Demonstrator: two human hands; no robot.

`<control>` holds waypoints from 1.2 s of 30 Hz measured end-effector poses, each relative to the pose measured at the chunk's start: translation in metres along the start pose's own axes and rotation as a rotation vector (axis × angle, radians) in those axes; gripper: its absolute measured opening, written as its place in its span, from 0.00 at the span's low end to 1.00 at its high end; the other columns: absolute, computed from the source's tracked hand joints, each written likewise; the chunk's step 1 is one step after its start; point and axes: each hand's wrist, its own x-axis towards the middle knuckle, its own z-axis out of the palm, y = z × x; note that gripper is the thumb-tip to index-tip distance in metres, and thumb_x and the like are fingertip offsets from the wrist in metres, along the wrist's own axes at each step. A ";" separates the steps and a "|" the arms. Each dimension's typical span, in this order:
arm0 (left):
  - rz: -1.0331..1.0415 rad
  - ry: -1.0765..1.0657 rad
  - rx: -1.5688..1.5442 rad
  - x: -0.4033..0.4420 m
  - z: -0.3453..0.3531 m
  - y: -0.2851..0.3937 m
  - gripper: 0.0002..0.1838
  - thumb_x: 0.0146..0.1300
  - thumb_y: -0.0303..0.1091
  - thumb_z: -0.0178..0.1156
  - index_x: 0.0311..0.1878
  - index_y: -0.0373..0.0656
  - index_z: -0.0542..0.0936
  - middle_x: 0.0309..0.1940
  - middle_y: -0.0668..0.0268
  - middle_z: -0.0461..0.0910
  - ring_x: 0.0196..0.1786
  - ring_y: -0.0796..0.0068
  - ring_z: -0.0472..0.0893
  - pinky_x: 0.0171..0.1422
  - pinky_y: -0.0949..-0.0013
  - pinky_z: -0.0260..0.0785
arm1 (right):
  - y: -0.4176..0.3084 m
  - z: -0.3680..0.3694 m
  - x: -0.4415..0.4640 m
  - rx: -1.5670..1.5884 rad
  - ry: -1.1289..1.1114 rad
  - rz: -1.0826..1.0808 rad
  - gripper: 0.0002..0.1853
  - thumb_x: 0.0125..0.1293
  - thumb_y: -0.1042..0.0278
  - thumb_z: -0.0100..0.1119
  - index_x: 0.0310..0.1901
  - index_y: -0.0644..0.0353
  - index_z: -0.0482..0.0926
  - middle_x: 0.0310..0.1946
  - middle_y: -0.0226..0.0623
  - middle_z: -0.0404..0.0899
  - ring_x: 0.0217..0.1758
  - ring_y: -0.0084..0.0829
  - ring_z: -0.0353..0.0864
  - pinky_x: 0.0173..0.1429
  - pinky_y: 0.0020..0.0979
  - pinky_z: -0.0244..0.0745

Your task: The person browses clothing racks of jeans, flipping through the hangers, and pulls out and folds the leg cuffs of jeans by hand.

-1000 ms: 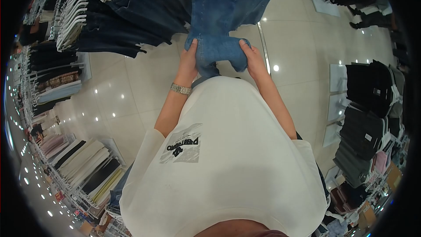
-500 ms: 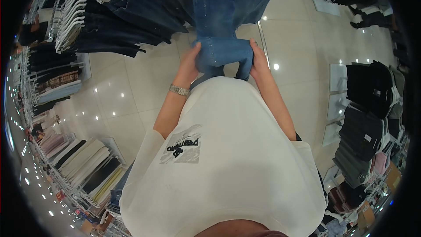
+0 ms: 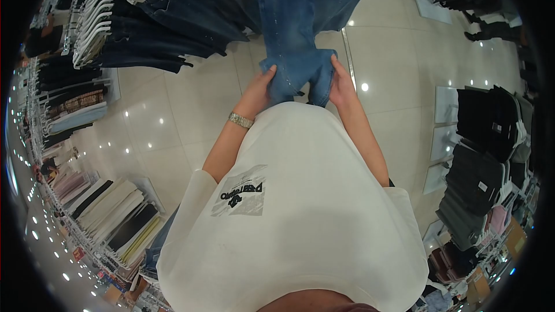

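Observation:
A pair of blue jeans hangs at the top centre, its lower part drawn toward my body. My left hand, below a metal watch, grips the left edge of the denim with the thumb on top. On the right edge my right hand holds the same jeans, thumb up and fingers underneath. Between the hands the denim is bunched and folded, and its lower end reaches my white shirt. The fingers under the cloth are partly hidden.
Dark jeans hang on white hangers at the upper left. Racks of folded or hanging trousers stand at the lower left, with black and grey garments on the right. A person's dark-clothed part shows far left.
The fold of denim between my hands has dropped and changed shape. My left hand has moved slightly right and down; the hanging jeans have shifted a little right.

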 end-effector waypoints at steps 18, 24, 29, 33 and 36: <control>-0.154 -0.088 0.057 0.038 -0.005 0.016 0.30 0.73 0.46 0.59 0.67 0.32 0.70 0.64 0.54 0.75 0.63 0.61 0.77 0.68 0.60 0.71 | 0.006 -0.002 0.028 -0.135 0.098 0.105 0.25 0.72 0.65 0.60 0.64 0.73 0.70 0.59 0.50 0.78 0.59 0.43 0.82 0.63 0.43 0.80; 0.041 0.140 0.092 0.071 -0.026 0.032 0.19 0.74 0.40 0.59 0.59 0.35 0.77 0.52 0.60 0.83 0.53 0.71 0.83 0.59 0.66 0.76 | -0.002 -0.007 0.051 -0.233 0.202 0.016 0.19 0.73 0.62 0.60 0.56 0.69 0.77 0.50 0.44 0.84 0.51 0.36 0.85 0.57 0.36 0.81; 0.119 0.189 0.227 0.089 -0.027 0.051 0.19 0.74 0.44 0.58 0.54 0.36 0.80 0.46 0.63 0.85 0.46 0.75 0.83 0.53 0.70 0.75 | -0.020 0.024 0.054 -0.416 0.383 -0.133 0.20 0.72 0.54 0.62 0.50 0.66 0.81 0.43 0.40 0.85 0.42 0.30 0.85 0.49 0.29 0.79; 0.126 0.181 0.299 0.103 -0.030 0.069 0.22 0.74 0.46 0.57 0.55 0.33 0.80 0.46 0.61 0.85 0.46 0.73 0.82 0.53 0.70 0.73 | -0.031 0.037 0.060 -0.439 0.442 -0.196 0.22 0.71 0.50 0.63 0.49 0.66 0.81 0.39 0.38 0.84 0.40 0.27 0.84 0.46 0.27 0.78; 0.104 0.156 0.355 0.115 -0.040 0.074 0.23 0.73 0.47 0.57 0.55 0.32 0.80 0.46 0.59 0.85 0.46 0.71 0.83 0.54 0.69 0.73 | -0.028 0.037 0.067 -0.408 0.455 -0.214 0.21 0.71 0.51 0.63 0.48 0.66 0.81 0.39 0.37 0.84 0.39 0.27 0.84 0.47 0.27 0.78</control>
